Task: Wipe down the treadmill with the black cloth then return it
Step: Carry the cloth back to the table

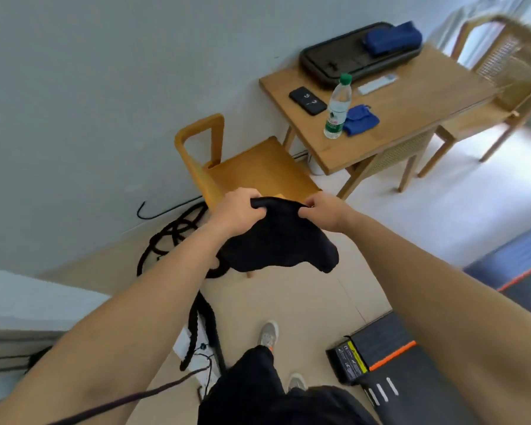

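Observation:
The black cloth [276, 240] hangs in the air in front of me, above the front edge of a small yellow wooden chair [252, 170]. My left hand [238, 211] pinches its upper left edge and my right hand [324, 211] pinches its upper right edge, so the cloth droops between them. The treadmill [380, 348], black with an orange stripe and a yellow-edged label, lies on the floor at the lower right, beside my feet.
Thick black cables [172, 237] coil on the floor left of the chair. A wooden table [411, 118] at the back right carries a water bottle [337, 107], a blue cloth [360, 119], a phone [307, 100] and a dark tray [359, 53]. A cane chair [509, 59] stands beyond it.

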{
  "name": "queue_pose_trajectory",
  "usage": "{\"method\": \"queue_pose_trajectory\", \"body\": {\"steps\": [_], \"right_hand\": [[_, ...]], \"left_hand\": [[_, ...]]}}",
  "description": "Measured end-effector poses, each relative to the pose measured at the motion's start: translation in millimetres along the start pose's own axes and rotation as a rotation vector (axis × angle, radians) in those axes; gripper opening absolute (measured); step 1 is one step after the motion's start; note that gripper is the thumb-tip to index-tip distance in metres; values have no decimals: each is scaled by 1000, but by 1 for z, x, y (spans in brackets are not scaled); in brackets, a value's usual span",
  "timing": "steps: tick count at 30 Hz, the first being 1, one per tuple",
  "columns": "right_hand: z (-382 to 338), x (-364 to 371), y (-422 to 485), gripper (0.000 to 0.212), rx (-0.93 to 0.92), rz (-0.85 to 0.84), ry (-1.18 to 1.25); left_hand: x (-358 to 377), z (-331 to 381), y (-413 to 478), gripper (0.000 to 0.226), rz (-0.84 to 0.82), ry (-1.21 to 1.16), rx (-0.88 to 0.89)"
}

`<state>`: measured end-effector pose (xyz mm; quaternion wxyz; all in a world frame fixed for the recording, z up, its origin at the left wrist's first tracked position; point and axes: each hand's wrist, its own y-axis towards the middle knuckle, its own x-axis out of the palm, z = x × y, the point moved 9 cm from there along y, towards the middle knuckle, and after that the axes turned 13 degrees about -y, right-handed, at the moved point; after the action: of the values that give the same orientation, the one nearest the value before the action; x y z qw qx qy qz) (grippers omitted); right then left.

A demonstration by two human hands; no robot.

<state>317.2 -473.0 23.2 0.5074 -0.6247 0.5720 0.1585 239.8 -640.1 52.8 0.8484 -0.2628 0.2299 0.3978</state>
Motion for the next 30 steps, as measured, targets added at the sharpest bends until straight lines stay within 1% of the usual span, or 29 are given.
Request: {"method": "queue_pose_trajectory", "body": {"steps": [4, 7, 9, 11, 13, 16, 19, 20, 25, 30], "right_hand": [[60, -62, 14, 29, 170, 143, 8], [109, -95, 12, 30, 280, 169, 14], [140, -112, 7, 28, 344, 177, 28], [175, -130, 1, 27, 400, 203, 46], [212, -150, -3, 29, 456, 244, 69], [273, -176, -7, 34, 532, 269, 113], [326, -209, -4, 36, 562, 308, 149], [342, -222, -2, 35, 569, 325, 165], [406, -287, 22, 31, 567, 342, 197], [456, -347, 68, 32, 517, 316, 177]], "left_hand": [[37, 51, 76, 15, -210, -21, 73], [79, 94, 117, 11, -417, 10, 95], [108, 125, 140, 15, -534, 54, 127], [135, 160, 164, 19, -605, 90, 165], [162, 193, 187, 16, -649, 104, 195], [203, 240, 225, 15, -681, 172, 248], [236, 285, 267, 22, -644, 325, 314], [244, 300, 280, 24, -637, 342, 318], [278, 368, 333, 25, -630, 247, 266], [297, 410, 397, 21, -583, 187, 187]]}}
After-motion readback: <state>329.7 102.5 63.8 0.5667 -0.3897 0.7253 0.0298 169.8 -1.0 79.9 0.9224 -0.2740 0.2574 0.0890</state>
